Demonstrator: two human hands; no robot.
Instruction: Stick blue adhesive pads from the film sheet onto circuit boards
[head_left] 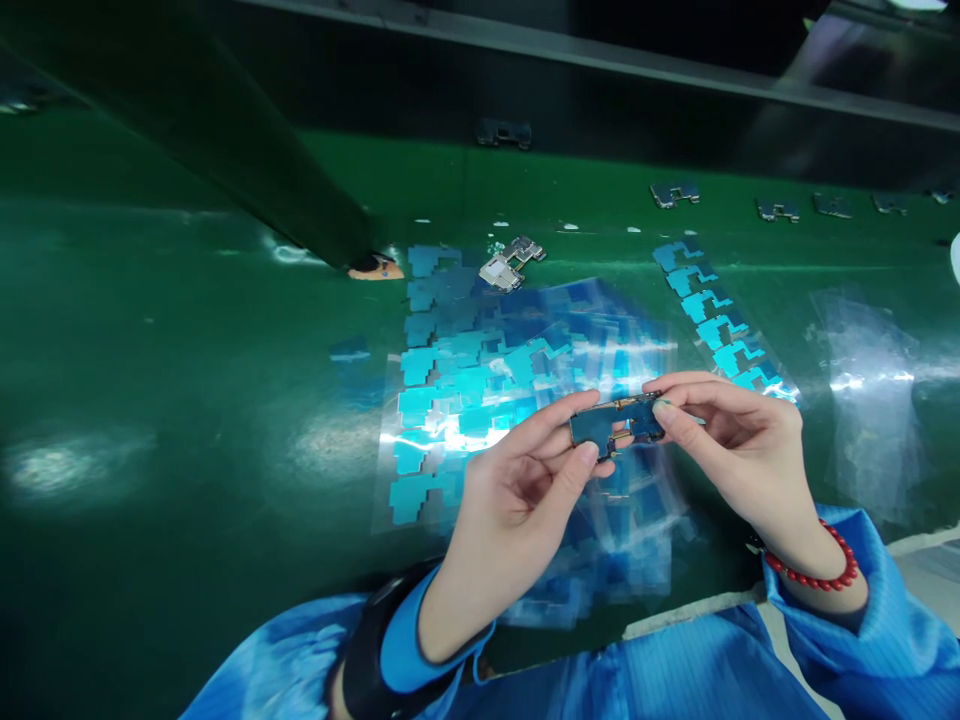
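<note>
At nine o'clock from the circuit board (592, 428) in your grip, blue film sheets (417, 405) spread and reach beneath it; at eleven lies a loose board (497, 270), perhaps two. Your left hand (521, 490) pinches the circuit board's left end between thumb and fingers, your right hand (754, 450) its right end. Toward two lies a film strip (701, 306) bearing blue shapes, past it a row of boards (832, 207); at three, clear film (874, 400). Work on this one looks midway; whether the others are done, I cannot tell.

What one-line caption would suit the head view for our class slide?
Left hand and right hand hold a circuit board above blue sheets on a green table.
</note>
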